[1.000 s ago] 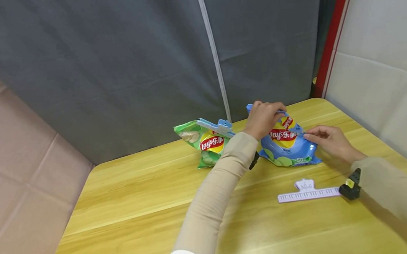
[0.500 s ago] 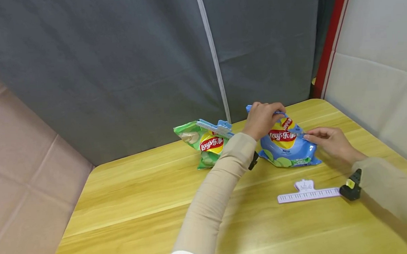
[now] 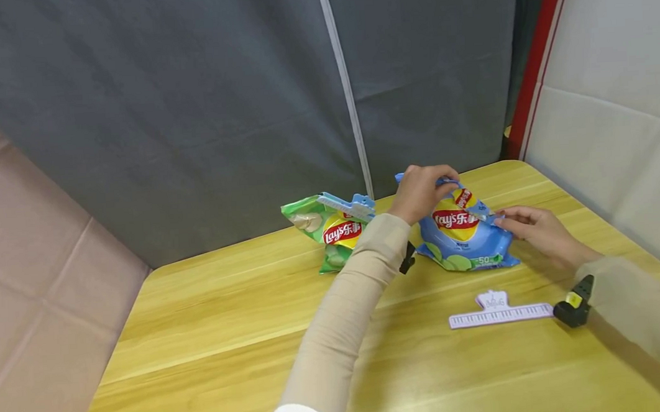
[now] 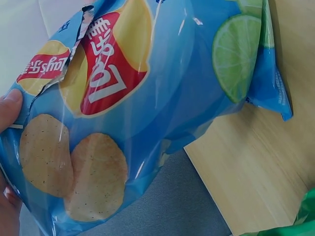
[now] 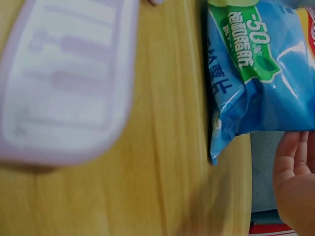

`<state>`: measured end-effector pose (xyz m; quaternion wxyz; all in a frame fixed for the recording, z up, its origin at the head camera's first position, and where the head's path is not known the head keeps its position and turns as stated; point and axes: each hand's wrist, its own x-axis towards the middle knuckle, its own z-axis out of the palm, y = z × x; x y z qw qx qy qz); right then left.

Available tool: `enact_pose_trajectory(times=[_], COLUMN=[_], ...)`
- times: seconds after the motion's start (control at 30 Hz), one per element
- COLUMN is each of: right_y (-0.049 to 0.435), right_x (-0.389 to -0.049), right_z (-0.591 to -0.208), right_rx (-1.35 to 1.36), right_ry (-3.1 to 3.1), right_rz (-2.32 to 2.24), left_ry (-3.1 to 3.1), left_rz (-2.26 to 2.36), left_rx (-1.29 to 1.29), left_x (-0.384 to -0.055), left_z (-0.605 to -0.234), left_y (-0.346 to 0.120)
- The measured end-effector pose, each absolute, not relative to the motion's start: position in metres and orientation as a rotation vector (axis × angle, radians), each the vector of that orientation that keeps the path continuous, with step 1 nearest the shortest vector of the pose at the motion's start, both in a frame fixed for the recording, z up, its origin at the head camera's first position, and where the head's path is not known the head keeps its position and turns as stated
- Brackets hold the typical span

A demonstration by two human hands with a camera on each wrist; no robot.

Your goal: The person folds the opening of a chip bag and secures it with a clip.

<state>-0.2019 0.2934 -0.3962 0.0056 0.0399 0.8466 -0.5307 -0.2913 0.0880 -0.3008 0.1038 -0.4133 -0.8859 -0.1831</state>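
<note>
A blue Lay's chip bag (image 3: 459, 243) stands near the table's back right, its top part creased along a silvery torn or folded line. My left hand (image 3: 421, 192) grips the bag's upper left corner; its thumb (image 4: 10, 109) lies on the front in the left wrist view. On the other side, my right hand (image 3: 538, 229) pinches the bag's right edge between thumb and fingers. In the right wrist view, the right hand's (image 5: 295, 177) curled fingers sit at the bag's edge. A lilac ruler-shaped clip (image 3: 498, 315) with piano-key print lies in front of the bag.
Left of the blue bag, a green Lay's bag (image 3: 334, 240) has a light blue clip (image 3: 352, 206) across its top, partly behind my left forearm. A grey curtain (image 3: 218, 112) hangs behind the wooden table (image 3: 230, 335). White panels (image 3: 609, 92) border the right side.
The blue bag's top and my left hand have shifted slightly left. My right hand still holds the bag's edge, its wrist a little farther right.
</note>
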Motion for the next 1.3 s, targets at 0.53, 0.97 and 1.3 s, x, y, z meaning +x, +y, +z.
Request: enact_pose_trajectory(times=[0.53, 0.97, 1.3], right_y=[0.294, 0.302, 0.308], right_x=[-0.198, -0.192, -0.178], right_z=[-0.390, -0.392, -0.399], right_rx=[0.195, 0.140, 0.125], right_ry=[2.567, 2.596, 2.597], right_rz=[-1.748, -1.784, -1.755], left_ry=[-2.628, -2.610, -2.608], left_rz=[-0.835, -0.787, -0.742], left_rx=[-1.224, -1.234, -1.229], left_x=[-0.295, -0.292, -0.292], left_z=[-0.306, -0.305, -0.303], left_y=[0.087, 0.085, 0.083])
